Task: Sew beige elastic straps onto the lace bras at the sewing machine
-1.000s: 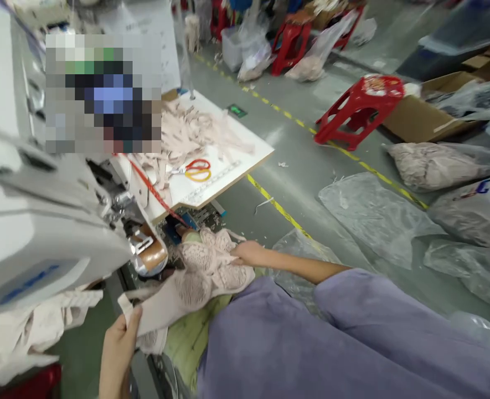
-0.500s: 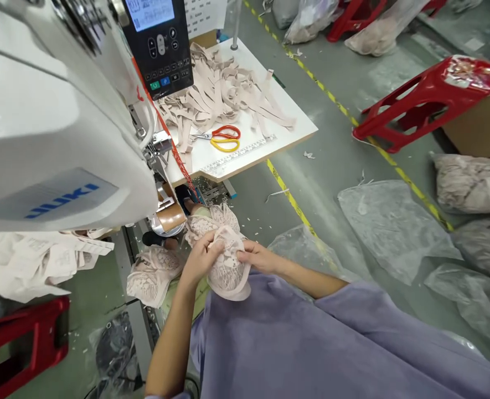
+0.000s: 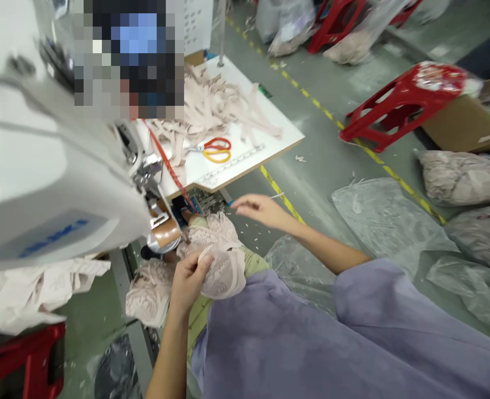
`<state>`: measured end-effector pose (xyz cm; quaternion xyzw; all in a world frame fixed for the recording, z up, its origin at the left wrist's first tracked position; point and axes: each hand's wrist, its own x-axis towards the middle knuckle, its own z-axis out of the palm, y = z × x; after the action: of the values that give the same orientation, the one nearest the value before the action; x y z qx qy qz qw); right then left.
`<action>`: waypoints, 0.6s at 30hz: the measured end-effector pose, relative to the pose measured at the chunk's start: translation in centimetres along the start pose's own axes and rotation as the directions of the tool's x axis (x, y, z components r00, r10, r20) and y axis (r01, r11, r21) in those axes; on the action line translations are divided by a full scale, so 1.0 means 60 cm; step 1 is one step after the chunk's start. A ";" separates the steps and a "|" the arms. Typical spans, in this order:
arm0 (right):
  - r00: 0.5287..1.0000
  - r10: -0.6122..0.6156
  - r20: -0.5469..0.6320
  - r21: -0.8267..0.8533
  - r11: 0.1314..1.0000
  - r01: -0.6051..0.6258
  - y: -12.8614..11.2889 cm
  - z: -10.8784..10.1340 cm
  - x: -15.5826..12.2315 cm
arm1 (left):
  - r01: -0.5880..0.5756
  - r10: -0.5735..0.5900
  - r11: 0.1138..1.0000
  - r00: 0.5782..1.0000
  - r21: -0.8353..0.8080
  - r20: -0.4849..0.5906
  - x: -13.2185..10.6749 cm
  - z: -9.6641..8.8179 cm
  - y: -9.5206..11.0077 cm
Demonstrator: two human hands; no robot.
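Observation:
My left hand pinches the edge of a pale pink lace bra cup over my lap. My right hand is off the lace and in the air, short of the table's front edge; its fingers are loosely stretched and nothing shows in them. More of the lace bra drapes over my knee behind the held cup, and another lace cup hangs to the left. Scissors with red and yellow handles lie on the white table, beyond my right hand.
A white sewing machine fills the left, its curved bed close to my left hand. Beige fabric strips lie heaped on the table. A red stool and plastic bags are on the floor at right.
My right hand has let go of the lace cup and moved up and away, toward the table. My left hand keeps its hold, slightly lower. The whole view has shifted a little.

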<state>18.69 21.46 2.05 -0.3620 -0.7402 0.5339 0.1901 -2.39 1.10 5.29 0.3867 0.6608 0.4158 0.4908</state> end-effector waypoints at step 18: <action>0.839 0.125 -0.529 -0.471 0.780 -0.413 0.019 -0.285 0.319 | 0.112 -0.137 0.984 0.973 -0.139 -0.186 -0.016 -0.015 0.002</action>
<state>17.77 46.96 5.07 -0.6250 -0.7341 0.2071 0.1661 -3.04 0.09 5.85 0.2697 0.7007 0.4612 0.4728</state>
